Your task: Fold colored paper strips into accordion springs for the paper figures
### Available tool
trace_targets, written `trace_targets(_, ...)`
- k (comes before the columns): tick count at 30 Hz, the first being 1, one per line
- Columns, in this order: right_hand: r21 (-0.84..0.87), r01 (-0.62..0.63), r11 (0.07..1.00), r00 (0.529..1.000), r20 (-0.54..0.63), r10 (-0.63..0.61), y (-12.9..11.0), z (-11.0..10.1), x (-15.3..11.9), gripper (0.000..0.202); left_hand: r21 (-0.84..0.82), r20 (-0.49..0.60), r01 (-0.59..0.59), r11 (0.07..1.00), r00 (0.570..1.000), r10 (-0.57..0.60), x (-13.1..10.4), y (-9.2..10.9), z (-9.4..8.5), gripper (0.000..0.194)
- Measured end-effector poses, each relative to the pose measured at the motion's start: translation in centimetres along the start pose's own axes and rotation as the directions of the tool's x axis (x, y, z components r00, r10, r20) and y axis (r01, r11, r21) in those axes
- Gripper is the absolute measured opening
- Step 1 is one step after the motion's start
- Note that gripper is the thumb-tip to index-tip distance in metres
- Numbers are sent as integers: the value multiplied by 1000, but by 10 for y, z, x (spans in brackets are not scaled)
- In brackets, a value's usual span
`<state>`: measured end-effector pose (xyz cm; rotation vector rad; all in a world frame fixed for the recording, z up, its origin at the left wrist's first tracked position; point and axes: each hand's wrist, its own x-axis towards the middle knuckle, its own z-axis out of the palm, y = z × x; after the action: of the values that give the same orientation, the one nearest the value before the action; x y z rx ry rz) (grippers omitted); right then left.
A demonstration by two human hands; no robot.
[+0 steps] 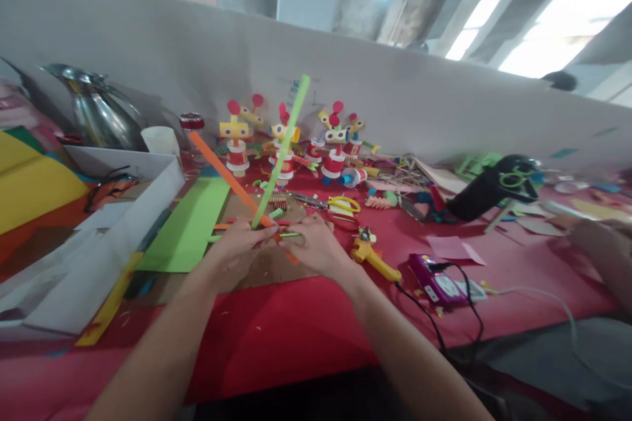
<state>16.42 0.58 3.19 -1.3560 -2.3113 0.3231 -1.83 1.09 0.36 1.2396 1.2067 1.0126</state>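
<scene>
Grip: left hand and right hand pinch crossing strips!
Alongside: glue gun, scissors.
Behind: paper figures.
Purple box: label unreadable.

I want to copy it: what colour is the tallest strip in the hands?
The tall strip is light green, best seen in the head view.

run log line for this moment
left hand: pinching green paper strip; right hand: at orange paper strip; strips: crossed; yellow glue gun: on red table

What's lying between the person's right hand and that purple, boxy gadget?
In the head view, a yellow gun-shaped plastic tool lies between them on the red tabletop.
</scene>
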Motion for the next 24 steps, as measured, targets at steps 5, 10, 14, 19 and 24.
trace_targets(5, 312, 3, 950, 992, -124, 38, 8, 16, 15, 13, -141, -89, -137, 981, 988, 125, 0, 1, 5, 21)
trace_targets(10, 730, 3, 683, 868, -341, 360, 31, 28, 9, 28, -493, -275, -254, 832, 953, 127, 8, 2, -1, 27)
trace_targets(14, 797, -23, 603, 876, -275, 397, 39, 37, 11, 30, -465, -346, -267, 844, 932, 105, 12, -1, -4, 26)
trace_targets(19, 879, -48, 474, 896, -172, 409, 41, 43, 15, 29, -276, -221, -163, 947, 970, 103, 7, -3, 3, 27)
trace_targets(24, 911, -55, 409, 896, -136, 423, 43, 44, 18, 28, -325, -238, -160, 932, 968, 83, 1, 13, 16, 25)
